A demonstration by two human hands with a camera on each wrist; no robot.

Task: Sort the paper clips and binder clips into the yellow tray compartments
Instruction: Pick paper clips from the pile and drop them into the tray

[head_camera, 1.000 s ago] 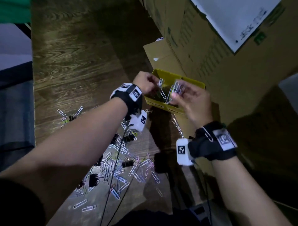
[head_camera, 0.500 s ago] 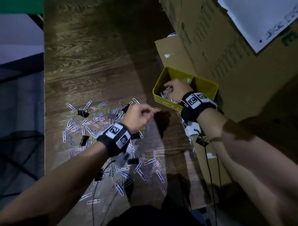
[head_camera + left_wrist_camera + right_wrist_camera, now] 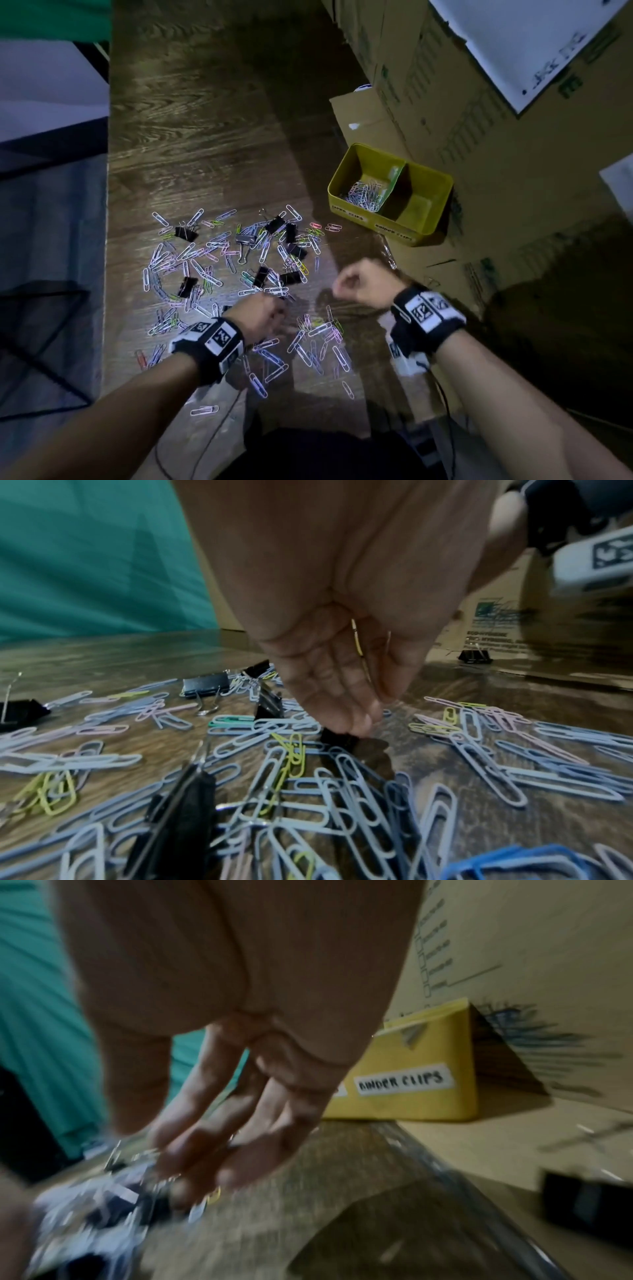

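On the dark wood tabletop (image 3: pixel 212 137), head view: paper clips (image 3: pixel 219 260) lie scattered in a wide patch with black binder clips (image 3: pixel 186 233) mixed in. The yellow tray (image 3: pixel 442 198) sits to the right, against cardboard boxes (image 3: pixel 479 113). Its left compartment holds a pile of paper clips, the right one looks bare apart from shadow. Left hand (image 3: pixel 262 317) is down in the near part of the scatter, fingers curled toward the tabletop. Right hand (image 3: pixel 364 284) is just right of the scatter, near the tabletop edge, fingers curled loosely, holding nothing visible.

Left wrist view: left hand (image 3: pixel 342 647) points down, fingers bunched, tips pinching a small black binder clip (image 3: pixel 339 738) that lies among the paper clips (image 3: pixel 342 791); grip is clamped on it. A thin wire piece, partly yellow, lies against the palm. More black binder clips sit further back.

Right wrist view: blurred. Right hand (image 3: pixel 219 1096) hangs above the tabletop, fingers (image 3: pixel 240 1139) extended and slightly spread, grip apart and empty. The yellow tray (image 3: pixel 411 1104) is behind it, a white label reading "BINDER CLIPS" (image 3: pixel 402 1080) on its front wall. A dark block (image 3: pixel 586 1204) rests on cardboard at right.
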